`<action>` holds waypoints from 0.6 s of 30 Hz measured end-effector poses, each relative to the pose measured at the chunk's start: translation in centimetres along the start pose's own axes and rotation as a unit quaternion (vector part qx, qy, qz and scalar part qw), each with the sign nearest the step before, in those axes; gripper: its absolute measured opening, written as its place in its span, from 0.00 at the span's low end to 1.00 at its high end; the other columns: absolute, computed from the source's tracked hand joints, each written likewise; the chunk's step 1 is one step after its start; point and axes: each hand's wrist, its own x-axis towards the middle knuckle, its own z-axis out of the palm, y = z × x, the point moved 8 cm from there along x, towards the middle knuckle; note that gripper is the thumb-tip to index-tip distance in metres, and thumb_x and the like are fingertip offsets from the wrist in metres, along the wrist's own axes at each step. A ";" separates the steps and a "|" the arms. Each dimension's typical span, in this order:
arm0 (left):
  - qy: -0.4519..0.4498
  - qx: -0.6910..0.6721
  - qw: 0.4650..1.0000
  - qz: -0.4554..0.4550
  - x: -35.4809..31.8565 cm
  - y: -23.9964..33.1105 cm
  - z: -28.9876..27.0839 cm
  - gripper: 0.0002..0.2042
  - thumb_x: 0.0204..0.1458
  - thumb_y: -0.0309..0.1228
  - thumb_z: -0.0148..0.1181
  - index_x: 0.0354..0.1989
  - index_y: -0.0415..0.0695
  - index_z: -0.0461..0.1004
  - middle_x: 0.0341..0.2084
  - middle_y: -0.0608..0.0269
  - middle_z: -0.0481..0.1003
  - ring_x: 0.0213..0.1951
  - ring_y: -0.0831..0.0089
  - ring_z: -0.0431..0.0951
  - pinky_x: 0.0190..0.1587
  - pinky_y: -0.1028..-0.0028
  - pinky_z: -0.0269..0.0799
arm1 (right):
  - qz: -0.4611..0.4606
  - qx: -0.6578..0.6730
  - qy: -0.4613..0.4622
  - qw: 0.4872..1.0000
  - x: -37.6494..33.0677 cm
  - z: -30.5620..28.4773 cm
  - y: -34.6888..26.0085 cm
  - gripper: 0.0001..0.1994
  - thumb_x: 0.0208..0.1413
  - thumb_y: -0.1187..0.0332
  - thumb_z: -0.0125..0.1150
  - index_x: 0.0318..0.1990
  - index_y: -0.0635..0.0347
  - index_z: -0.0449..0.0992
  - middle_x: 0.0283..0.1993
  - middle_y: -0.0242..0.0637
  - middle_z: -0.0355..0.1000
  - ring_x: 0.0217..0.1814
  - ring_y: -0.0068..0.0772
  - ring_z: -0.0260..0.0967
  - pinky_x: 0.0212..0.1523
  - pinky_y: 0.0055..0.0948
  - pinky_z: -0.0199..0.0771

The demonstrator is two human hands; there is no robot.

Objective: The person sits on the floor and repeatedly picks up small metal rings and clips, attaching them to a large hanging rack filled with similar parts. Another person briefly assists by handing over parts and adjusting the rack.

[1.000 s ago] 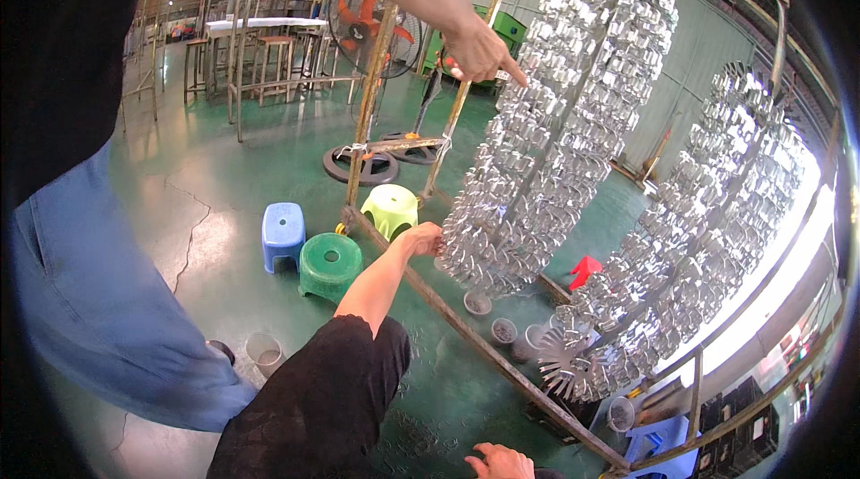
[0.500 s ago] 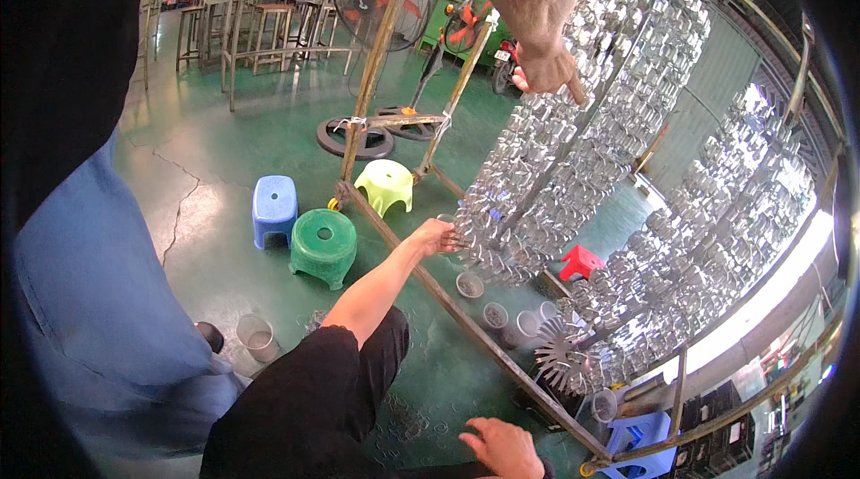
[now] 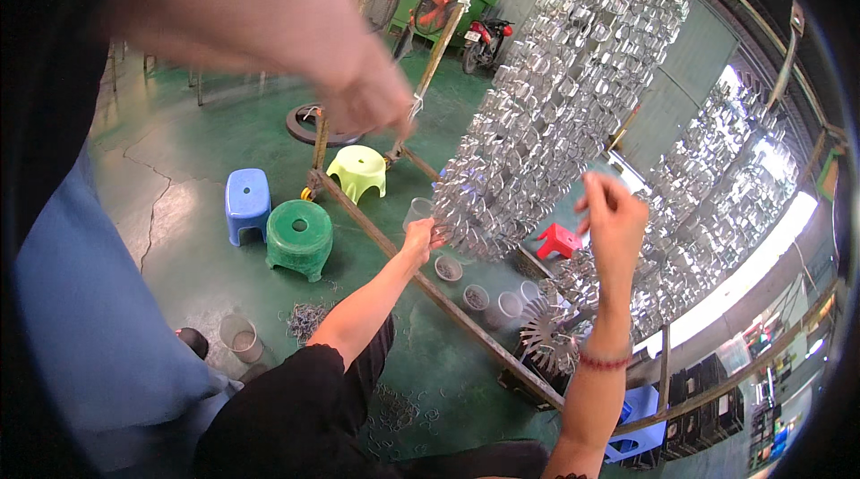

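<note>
A tall hanging bundle of shiny bent metal clips (image 3: 546, 112) fills the middle of the frame. At its lower left edge my left hand (image 3: 421, 240) is closed on a metal clip, though the fingertips are partly hidden. My right hand (image 3: 618, 215) is raised in front of the gap between this bundle and a second bundle of metal clips (image 3: 717, 201). Its fingers are curled together, and whatever they may hold is too small to make out. Another person's hand (image 3: 358, 89), blurred, reaches in from the upper left, apart from the bundle.
A rusty rack frame (image 3: 448, 307) crosses low between me and the bundles. Plastic stools, blue (image 3: 248, 200), green (image 3: 299, 233), yellow (image 3: 358, 170) and red (image 3: 557, 241), stand around. Plastic cups (image 3: 449, 269) and a pile of small metal pieces (image 3: 307, 321) are on the floor.
My right hand has risen from low near the floor to in front of the bundles. The other person's hand has left the bundle and swung left. My left hand stays at the bundle's edge.
</note>
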 end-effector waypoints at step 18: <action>0.087 -0.071 0.993 0.045 -5.2 -3.5 2.3 0.12 0.61 0.33 0.42 0.46 0.39 0.65 0.39 0.56 0.74 0.38 0.65 0.77 0.38 0.68 0.75 | -0.033 -0.216 -0.012 0.976 2.3 0.8 2.5 0.11 0.51 0.64 0.57 0.32 0.63 0.79 0.23 0.47 0.74 0.26 0.47 0.74 0.30 0.35 0.71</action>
